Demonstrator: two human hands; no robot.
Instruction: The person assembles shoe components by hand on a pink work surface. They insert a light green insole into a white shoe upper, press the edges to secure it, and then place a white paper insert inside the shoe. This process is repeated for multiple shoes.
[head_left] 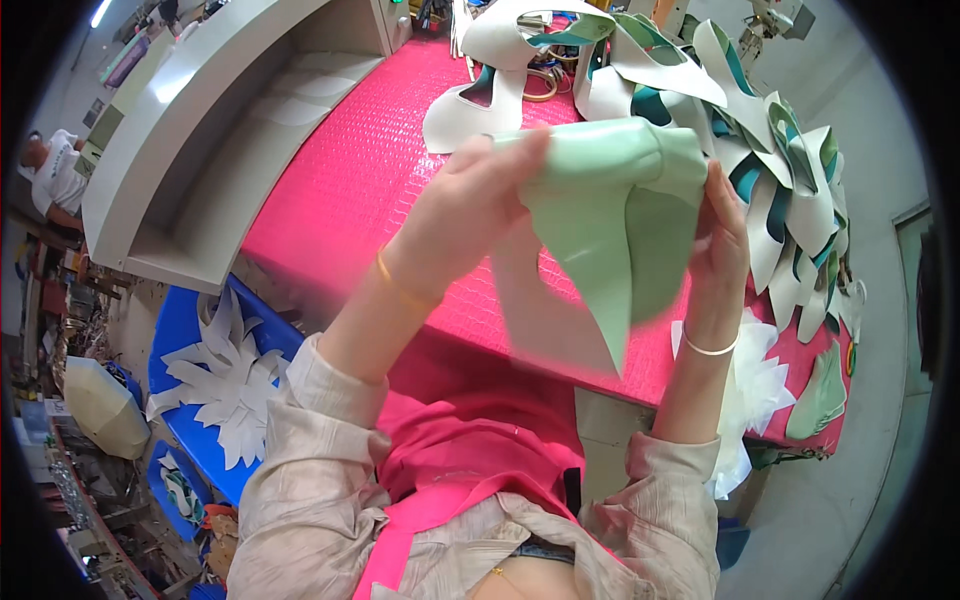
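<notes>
Over the near part of the pink-covered table, I hold up a glossy pale green shoe upper (585, 215) between both hands. My left hand (455, 220) grips its left end, with fingers curled at the top edge and somewhat blurred. At its right end, my right hand (722, 235) pinches the edge between thumb and fingers. A pointed flap hangs down from the upper. Behind it shows a flat whitish piece (540, 305); whether it is joined to the green one I cannot tell. White shoe uppers with teal linings (660, 65) lie heaped just beyond my hands.
A grey curved-top housing (190, 130) stands on the left of the pink table (340, 190). Below it, a blue tub (180, 330) holds white cut pieces (225, 385). At right lie white sheets (750, 390) and a green piece (820, 395). Someone sits far left.
</notes>
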